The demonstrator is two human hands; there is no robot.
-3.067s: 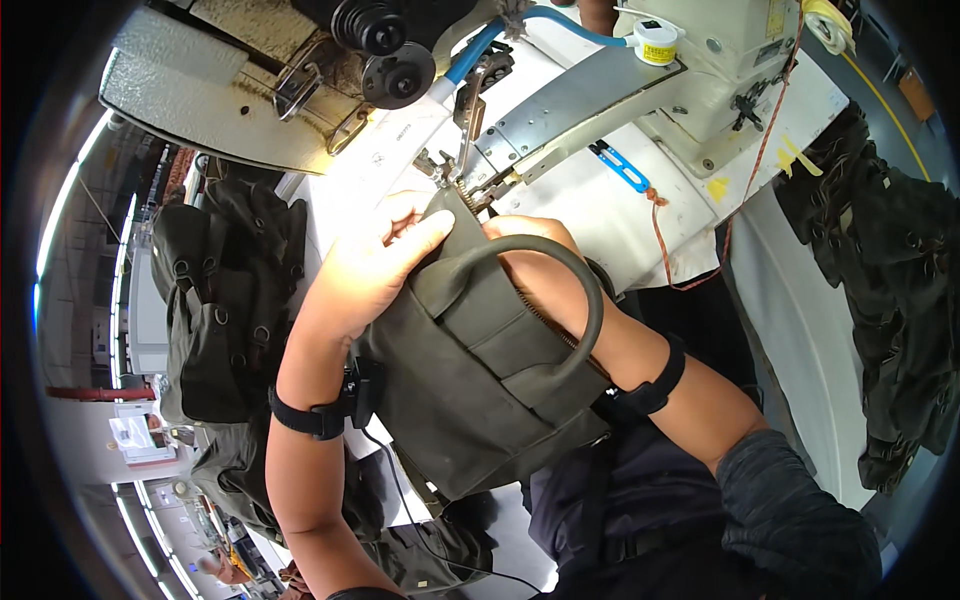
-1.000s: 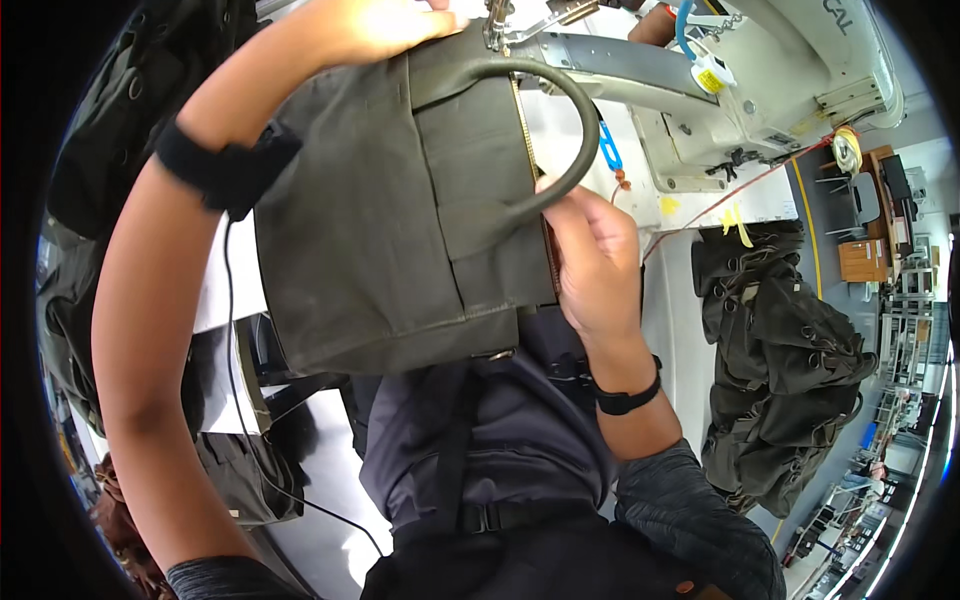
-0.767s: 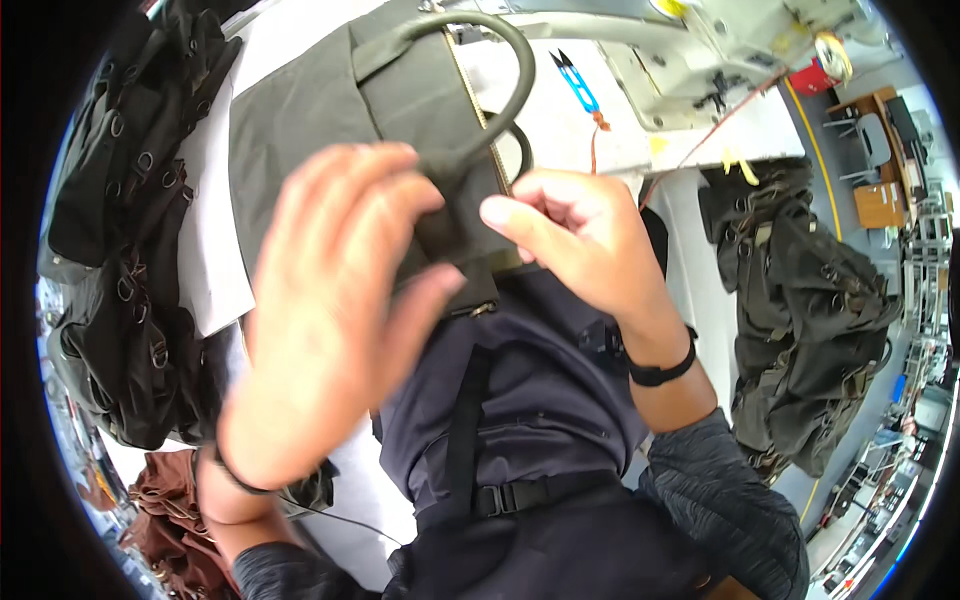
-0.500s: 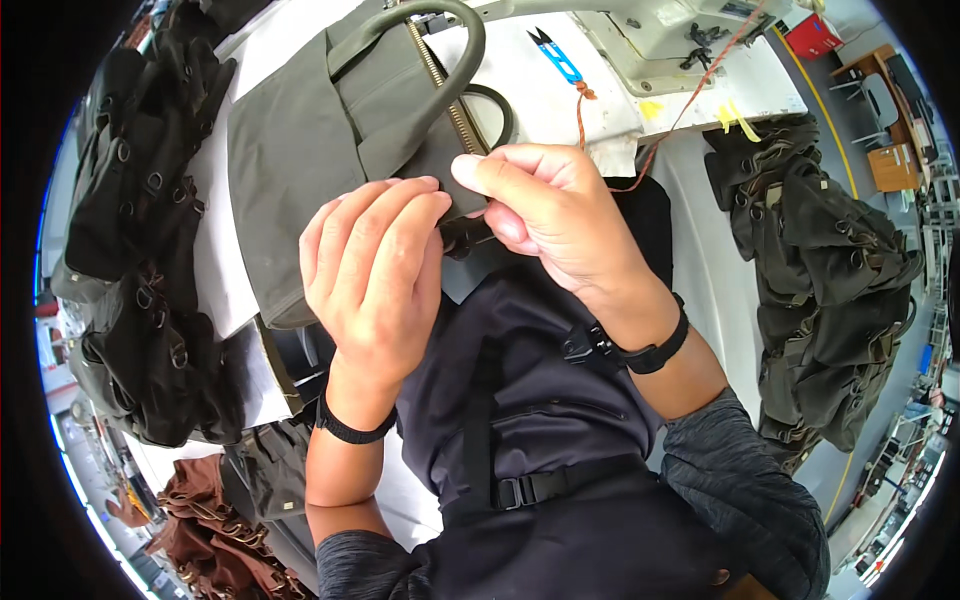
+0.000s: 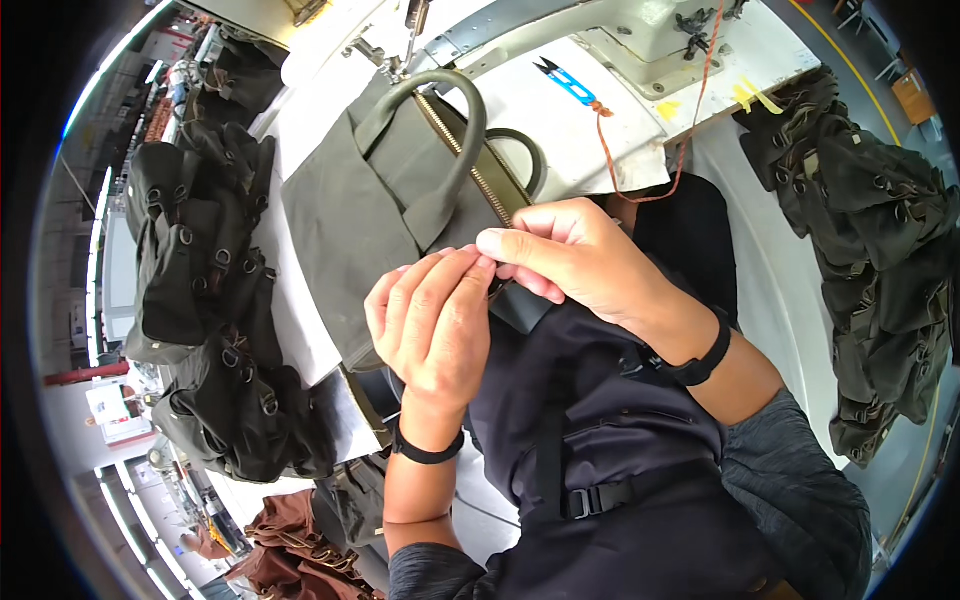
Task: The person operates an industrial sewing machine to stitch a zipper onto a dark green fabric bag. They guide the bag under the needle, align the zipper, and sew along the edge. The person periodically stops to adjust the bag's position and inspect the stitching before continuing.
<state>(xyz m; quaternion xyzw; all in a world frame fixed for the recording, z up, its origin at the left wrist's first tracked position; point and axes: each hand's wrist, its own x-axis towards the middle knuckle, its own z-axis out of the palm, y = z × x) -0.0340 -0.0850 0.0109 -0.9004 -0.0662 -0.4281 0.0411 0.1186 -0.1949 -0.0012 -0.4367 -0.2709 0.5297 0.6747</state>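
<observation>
On the table, the bag is resting, its zip slanting toward me; I'm probably doing best by keeping that end steady and my fingertips close together. My left hand is curling palm-down, fingers bunching to meet my right hand, which is angling inward, thumb extending. Whether they're gripping anything, I can't tell.

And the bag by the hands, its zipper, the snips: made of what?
Bag: matte canvas or coated fabric, judging by dull, soft surface. Zipper: probably brass-toned metal, from shiny golden teeth. Snips: blue handle likely plastic, evenly coloured; dark blades perhaps steel.
</observation>
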